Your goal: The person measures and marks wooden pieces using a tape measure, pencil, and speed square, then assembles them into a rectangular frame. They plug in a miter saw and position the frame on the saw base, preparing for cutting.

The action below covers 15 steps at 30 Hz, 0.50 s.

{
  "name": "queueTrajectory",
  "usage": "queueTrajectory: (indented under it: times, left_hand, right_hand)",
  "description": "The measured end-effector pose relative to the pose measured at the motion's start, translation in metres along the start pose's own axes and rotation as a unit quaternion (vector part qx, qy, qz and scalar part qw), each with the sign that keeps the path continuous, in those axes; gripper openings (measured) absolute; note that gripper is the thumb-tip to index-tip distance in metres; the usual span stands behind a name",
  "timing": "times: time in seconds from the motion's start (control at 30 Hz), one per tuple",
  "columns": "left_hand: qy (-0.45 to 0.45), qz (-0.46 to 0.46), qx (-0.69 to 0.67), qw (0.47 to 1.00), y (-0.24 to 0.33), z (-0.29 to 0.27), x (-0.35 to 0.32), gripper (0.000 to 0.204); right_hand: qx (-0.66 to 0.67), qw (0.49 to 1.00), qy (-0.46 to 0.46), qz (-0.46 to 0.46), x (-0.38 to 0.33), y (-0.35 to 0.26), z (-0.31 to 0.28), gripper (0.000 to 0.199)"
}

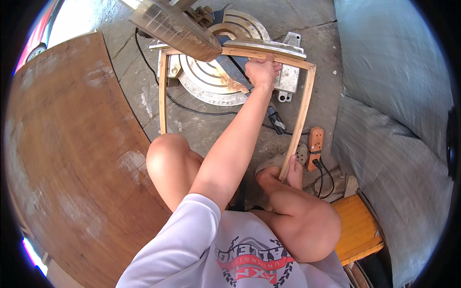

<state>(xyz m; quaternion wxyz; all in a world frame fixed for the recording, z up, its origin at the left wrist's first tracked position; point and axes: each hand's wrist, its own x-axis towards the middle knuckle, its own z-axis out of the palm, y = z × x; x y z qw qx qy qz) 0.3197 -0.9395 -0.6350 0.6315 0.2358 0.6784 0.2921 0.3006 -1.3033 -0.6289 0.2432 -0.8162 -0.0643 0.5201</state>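
Note:
My left hand (pixel 263 73) reaches forward, its fingers closed on the far rail of a thin rectangular wooden frame (pixel 300 109). That rail lies along the metal fence (pixel 261 46) of a mitre saw. Below the rail shows the saw's round, slotted silver base (pixel 211 91), with rust-brown patches. The scratched, clear guard (pixel 175 30) of the saw hangs over the rail, left of my hand. The frame's side rails run back toward my legs, where the right one meets a bare foot (pixel 294 174). My right hand does not show.
A large brown wooden board (pixel 72 144) fills the left side. Grey sheeting (pixel 394 134) hangs on the right. An orange power strip (pixel 315 144) with a black plug (pixel 317 163) lies on the concrete floor. A black cord (pixel 201 112) crosses under the frame. A yellow wooden piece (pixel 356 228) is beside my right knee.

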Motion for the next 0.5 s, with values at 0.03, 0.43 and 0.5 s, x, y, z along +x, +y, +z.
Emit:
queueTrajectory:
  times: [0.03,0.43,0.5]
  left_hand:
    - [-0.003,-0.004,-0.002,1.000,-0.001,-0.001,0.001,0.021]
    - [-0.062,0.004,-0.038,0.997,-0.005,-0.025,0.008,0.025]
    - [-0.057,0.003,-0.029,0.998,-0.001,-0.021,0.012,0.027]
  right_hand:
    - [-0.002,1.000,0.006,-0.002,-0.002,-0.001,0.001,0.071]
    - [-0.060,0.997,0.050,-0.025,-0.006,-0.005,0.005,0.073]
    - [-0.063,0.997,0.047,-0.019,-0.001,-0.007,0.005,0.073]
